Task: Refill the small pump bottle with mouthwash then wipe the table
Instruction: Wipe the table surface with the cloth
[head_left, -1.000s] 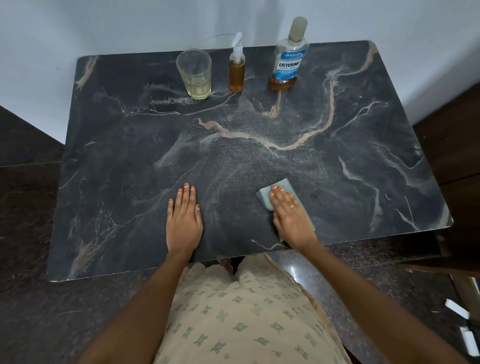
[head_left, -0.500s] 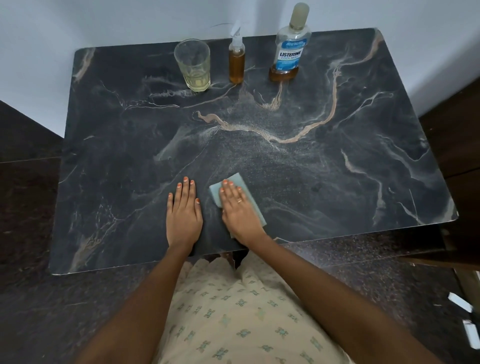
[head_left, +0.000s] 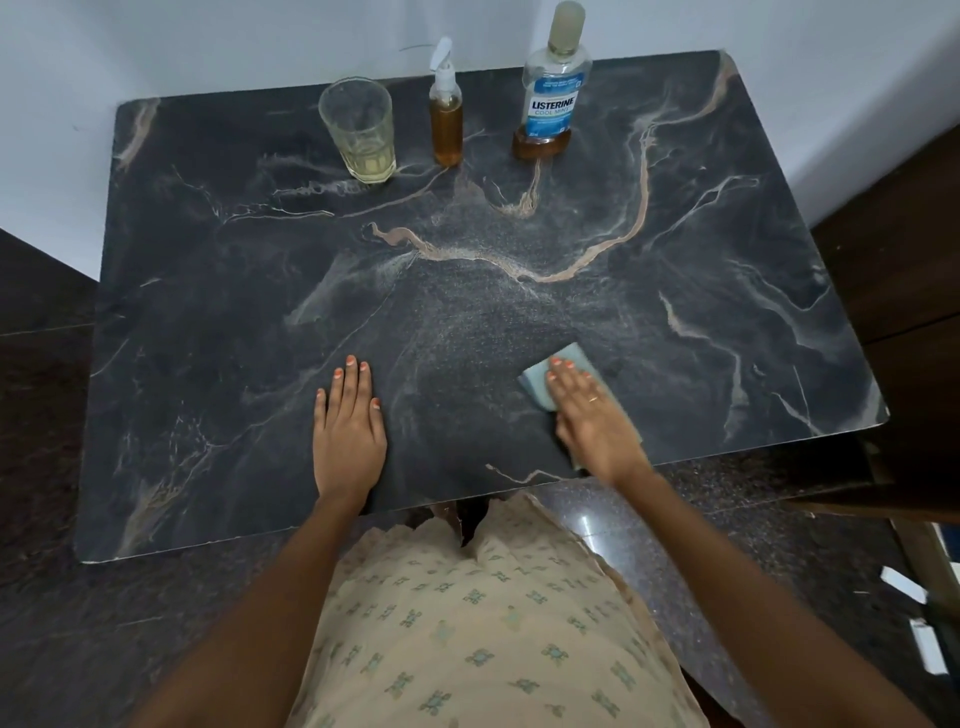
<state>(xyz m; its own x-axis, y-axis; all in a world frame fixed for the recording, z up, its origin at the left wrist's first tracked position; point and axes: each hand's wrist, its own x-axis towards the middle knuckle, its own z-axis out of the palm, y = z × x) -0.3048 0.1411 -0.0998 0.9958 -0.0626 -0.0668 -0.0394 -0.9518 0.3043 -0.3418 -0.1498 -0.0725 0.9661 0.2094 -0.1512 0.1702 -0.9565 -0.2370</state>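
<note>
Both hands lie flat, fingers straight, on a dark grey marble-patterned rectangular table (head_left: 208, 312) with tan and white veins and rounded corners. On the left, the left hand (head_left: 349, 431) rests palm down on bare tabletop near the front edge, holding nothing. To its right and apart from it, the right hand (head_left: 592, 415) presses a small pale blue-green folded cloth (head_left: 537, 382) against the surface; the cloth's far corner shows beyond the fingertips.

Along the back edge, by a pale wall, three things stand in a row. From left to right they are a clear tapered drinking glass (head_left: 358, 130) holding a little pale yellow liquid, a slim clear small pump bottle (head_left: 445, 119) filled with amber liquid under a white pump, and a larger clear plastic mouthwash bottle (head_left: 553, 98) with a blue label and a shallow layer of amber liquid.

Wide bare tabletop lies between this row and the hands, and to the right of the cloth. The pump bottle stands well apart from both hands, across the table.
</note>
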